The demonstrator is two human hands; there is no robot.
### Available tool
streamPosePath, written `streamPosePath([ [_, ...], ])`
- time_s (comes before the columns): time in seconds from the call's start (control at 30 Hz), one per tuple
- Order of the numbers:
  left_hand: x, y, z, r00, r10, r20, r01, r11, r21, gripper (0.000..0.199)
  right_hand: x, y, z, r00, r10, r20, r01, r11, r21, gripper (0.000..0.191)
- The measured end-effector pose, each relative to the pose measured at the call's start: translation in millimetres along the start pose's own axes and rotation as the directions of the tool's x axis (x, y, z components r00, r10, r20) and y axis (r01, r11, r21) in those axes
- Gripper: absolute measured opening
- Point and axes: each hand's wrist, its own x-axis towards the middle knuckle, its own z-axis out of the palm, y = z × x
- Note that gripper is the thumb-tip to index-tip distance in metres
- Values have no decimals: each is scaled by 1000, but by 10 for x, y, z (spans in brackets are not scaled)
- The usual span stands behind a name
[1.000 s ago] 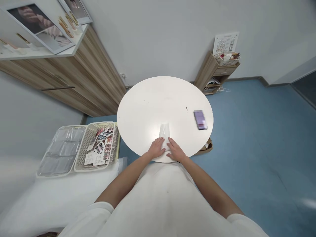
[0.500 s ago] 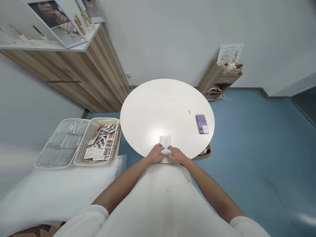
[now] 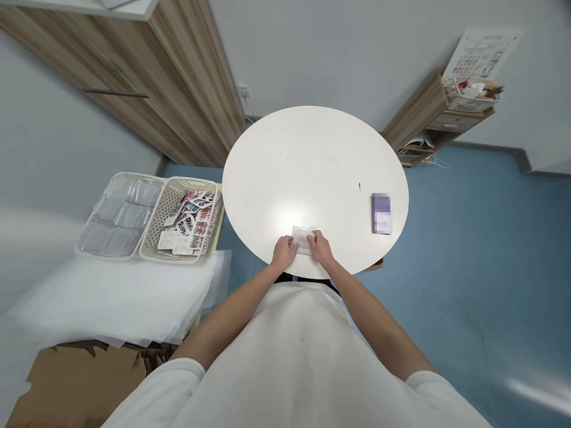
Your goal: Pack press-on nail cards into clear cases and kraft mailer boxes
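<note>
A small white, partly see-through wrapped packet (image 3: 303,241) lies flat near the front edge of the round white table (image 3: 312,160). My left hand (image 3: 284,252) grips its left side, thumb on top. At its right side, my right hand (image 3: 320,245) pinches the packet with the thumb over its face. A faint pattern shows through the wrapping, but what is inside I cannot make out.
A blurred purple phone-like object (image 3: 381,213) lies at the table's right. To the left stand a basket of printed cards (image 3: 149,238), a basket of clear packs (image 3: 111,257) and white sheets (image 3: 120,291). A wooden cabinet (image 3: 187,77) is behind.
The white piece was folded over and bulged between my hands at the table edge; now it lies flatter and farther onto the table. My view has tilted down.
</note>
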Motion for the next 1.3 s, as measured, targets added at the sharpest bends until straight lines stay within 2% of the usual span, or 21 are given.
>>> streamPosePath([
  [0.1, 8, 26, -19, 997, -71, -4, 71, 997, -7, 26, 50, 15, 52, 994, -11, -105, 14, 1000, 26, 29],
  [0.2, 2, 56, -52, 992, -128, 0, 128, 992, -7, 27, 54, 46, 49, 991, -57, -119, 62, 997, 40, 23],
  [0.33, -92, 93, -68, 984, -173, -48, 175, 984, 24, 23, -103, 121, -18, 990, -130, -62, 137, 983, 123, 26],
  [0.57, -396, 87, -21, 955, -280, -95, 278, 960, -27, 38, -461, 236, -89, 997, -11, 76, -11, 961, 277, 44],
  [0.77, -467, 156, 72, 971, -223, -82, 212, 969, -126, 45, -438, 140, -99, 970, -69, 232, 6, 965, 263, 52],
  [0.93, -423, 152, 73, 970, -231, -73, 213, 957, -197, 44, -336, 68, -21, 968, -67, 242, 12, 975, 223, 52],
  [1.1, -306, 34, -90, 964, -245, -105, 216, 950, -227, 46, -213, -145, 148, 967, -78, 243, 18, 971, 240, 54],
  [1.3, -74, -265, -516, 948, -243, -208, 190, 951, -244, 50, 7, -658, 518, 957, -101, 271, 29, 965, 259, 59],
])
